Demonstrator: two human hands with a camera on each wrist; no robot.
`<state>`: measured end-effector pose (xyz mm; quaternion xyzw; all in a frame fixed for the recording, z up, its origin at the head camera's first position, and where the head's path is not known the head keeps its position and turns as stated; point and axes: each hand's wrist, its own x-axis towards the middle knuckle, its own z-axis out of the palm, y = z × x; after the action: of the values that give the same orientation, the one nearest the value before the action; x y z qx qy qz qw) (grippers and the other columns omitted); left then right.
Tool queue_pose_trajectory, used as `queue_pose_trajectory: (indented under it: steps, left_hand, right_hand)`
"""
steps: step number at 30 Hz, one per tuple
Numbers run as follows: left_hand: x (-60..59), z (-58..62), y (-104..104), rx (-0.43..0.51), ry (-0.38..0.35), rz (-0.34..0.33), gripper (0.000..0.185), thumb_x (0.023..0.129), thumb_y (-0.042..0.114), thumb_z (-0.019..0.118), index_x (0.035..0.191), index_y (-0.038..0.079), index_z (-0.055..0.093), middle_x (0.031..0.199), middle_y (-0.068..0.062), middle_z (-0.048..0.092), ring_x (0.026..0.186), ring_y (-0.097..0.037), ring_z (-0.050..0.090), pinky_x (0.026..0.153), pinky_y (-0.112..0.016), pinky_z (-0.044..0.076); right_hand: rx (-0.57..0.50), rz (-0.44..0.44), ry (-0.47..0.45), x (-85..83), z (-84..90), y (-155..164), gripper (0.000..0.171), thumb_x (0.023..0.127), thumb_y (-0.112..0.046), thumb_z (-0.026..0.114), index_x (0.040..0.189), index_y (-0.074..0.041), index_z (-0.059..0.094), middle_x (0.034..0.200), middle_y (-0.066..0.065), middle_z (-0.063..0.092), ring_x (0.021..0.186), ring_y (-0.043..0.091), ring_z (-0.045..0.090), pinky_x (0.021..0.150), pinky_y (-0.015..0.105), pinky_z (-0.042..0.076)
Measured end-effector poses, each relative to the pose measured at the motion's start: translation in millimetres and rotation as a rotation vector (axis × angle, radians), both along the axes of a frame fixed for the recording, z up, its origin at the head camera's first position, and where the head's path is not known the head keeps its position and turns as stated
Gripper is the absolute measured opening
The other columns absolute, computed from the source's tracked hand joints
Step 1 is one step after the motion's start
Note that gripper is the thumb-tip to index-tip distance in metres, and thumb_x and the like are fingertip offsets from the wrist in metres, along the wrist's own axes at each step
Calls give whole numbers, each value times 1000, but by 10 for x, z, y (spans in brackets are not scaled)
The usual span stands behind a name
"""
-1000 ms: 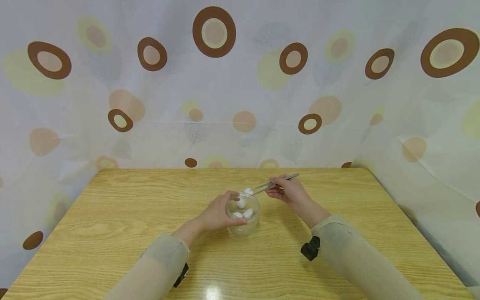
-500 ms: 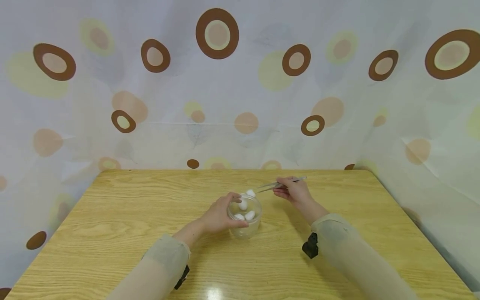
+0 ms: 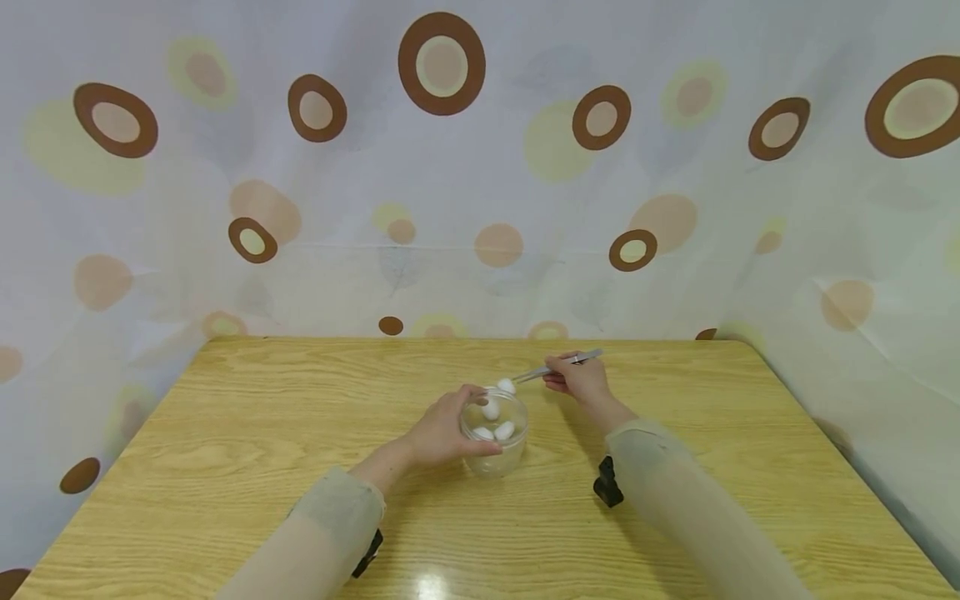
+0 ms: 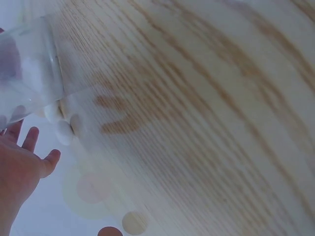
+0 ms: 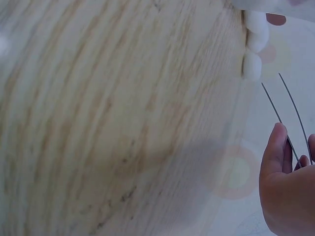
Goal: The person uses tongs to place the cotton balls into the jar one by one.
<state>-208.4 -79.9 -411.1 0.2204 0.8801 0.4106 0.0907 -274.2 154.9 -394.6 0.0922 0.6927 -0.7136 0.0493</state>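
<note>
A small clear jar [image 3: 495,454] stands on the wooden table [image 3: 247,417] with cotton balls [image 3: 504,430] inside. My left hand [image 3: 459,421] grips the jar from its left side. Another cotton ball [image 3: 507,386] sits at the jar's far rim. My right hand [image 3: 564,380] pinches metal tweezers [image 3: 542,372], whose tips reach that ball. In the right wrist view the tweezers [image 5: 285,113] show two prongs spread apart, ending just right of a cotton ball [image 5: 252,66]. The left wrist view shows the jar [image 4: 29,73] and cotton balls [image 4: 61,129] beside it.
A curtain with brown and yellow circles [image 3: 442,62] hangs behind the table and along its right side. Black wrist mounts [image 3: 606,492] sit on both sleeves. Bare wood surrounds the jar on all sides.
The tweezers drew back to the right from the ball at the rim, then returned so their tips are at it again. The left hand stayed on the jar.
</note>
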Motion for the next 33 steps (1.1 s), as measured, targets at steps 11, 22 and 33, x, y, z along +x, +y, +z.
queue_pose_trajectory:
  steps: [11,22,33]
  left_hand:
    - [-2,10,9,-2,1,0,81,74,43,76,137,12,37,135,-6,50,127,-31,42,102,-49,36]
    - [-20,-9,-2,-4,5,-3,81,74,44,76,138,12,37,135,-6,50,126,-30,43,102,-48,36]
    - [-26,-25,-14,-3,-1,-5,81,74,44,76,138,12,37,135,-6,49,125,-28,43,100,-47,38]
  right_hand:
    - [34,-13,-14,-63,-37,-47,17,90,-5,59,101,5,51,63,-3,63,55,5,64,60,19,54]
    - [157,-38,7,-123,-168,-125,17,90,-8,60,98,5,52,66,0,62,55,5,63,62,22,55]
    - [165,-103,3,-124,-164,-165,12,88,-3,61,90,1,49,66,4,60,51,7,63,58,24,56]
